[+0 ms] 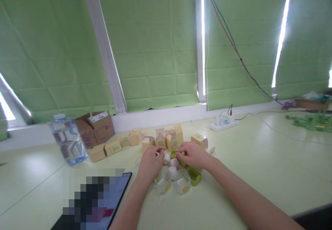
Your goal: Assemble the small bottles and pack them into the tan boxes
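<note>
My left hand (151,161) and my right hand (193,155) meet over a cluster of small things in the middle of the pale green table (259,174). Both hands have curled fingers pinching something small between them; what it is I cannot make out. Just under the hands lie small white round pieces (172,172), two clear plastic cups (182,186) and a green lid (194,175). Behind the hands stands a row of small tan cartons with green labels (166,139).
A large clear water bottle (67,141) stands at the left next to an open brown cardboard box (97,127). A dark tablet (103,202) lies at the near left. A white power strip (225,123) with cables sits by the window sill. Green items (311,121) lie far right.
</note>
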Available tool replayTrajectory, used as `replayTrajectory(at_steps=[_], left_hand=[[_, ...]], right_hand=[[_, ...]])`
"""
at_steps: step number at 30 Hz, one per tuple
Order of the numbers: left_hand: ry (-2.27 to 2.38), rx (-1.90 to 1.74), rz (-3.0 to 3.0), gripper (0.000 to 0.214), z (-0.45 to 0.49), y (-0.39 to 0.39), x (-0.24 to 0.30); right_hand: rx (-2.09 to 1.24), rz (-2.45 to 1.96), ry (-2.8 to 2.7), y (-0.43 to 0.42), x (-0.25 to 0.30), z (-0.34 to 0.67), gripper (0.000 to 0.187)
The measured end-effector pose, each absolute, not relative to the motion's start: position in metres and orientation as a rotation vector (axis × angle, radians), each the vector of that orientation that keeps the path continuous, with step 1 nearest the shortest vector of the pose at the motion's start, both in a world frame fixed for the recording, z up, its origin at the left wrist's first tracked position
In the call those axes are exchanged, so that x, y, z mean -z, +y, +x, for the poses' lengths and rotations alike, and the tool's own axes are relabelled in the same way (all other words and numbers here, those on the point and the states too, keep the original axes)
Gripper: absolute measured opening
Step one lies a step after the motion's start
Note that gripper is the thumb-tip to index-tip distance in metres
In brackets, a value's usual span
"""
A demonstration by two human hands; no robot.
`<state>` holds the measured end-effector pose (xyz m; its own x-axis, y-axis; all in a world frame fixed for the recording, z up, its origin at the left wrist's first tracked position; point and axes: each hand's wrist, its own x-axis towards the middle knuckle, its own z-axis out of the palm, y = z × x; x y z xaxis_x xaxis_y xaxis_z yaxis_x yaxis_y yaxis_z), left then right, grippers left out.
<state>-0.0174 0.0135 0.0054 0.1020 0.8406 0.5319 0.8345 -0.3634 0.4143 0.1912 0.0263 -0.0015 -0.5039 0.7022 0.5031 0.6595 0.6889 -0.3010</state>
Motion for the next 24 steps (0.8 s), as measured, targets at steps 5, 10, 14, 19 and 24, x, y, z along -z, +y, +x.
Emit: replayTrajectory(at_steps=[5,10,14,19,24], left_hand=[[1.702,-1.469,2.274,0.023,-0.016,0.009,-0.012],[1.636,-1.267,2.331,0.022,-0.013,0.01,-0.005],[1.588,-1.065,2.433,0.021,-0.01,0.01,0.005],[1.615,-1.08,2.355,0.024,-0.011,0.01,0.009],[1.615,-1.115,2.303,0.024,-0.01,0.01,0.012]], right_hand=[[0.047,-1.292,-2.073,0.035,0.003,0.196,0.037],[0.078,-1.384,-1.942,0.038,0.005,0.198,0.032],[0.001,-1.266,-1.843,0.043,0.007,0.199,0.021],[-0.123,-1.17,-1.66,0.066,0.014,0.23,0.025],[-0.182,-1.228,-1.461,0.088,0.026,0.266,0.028]])
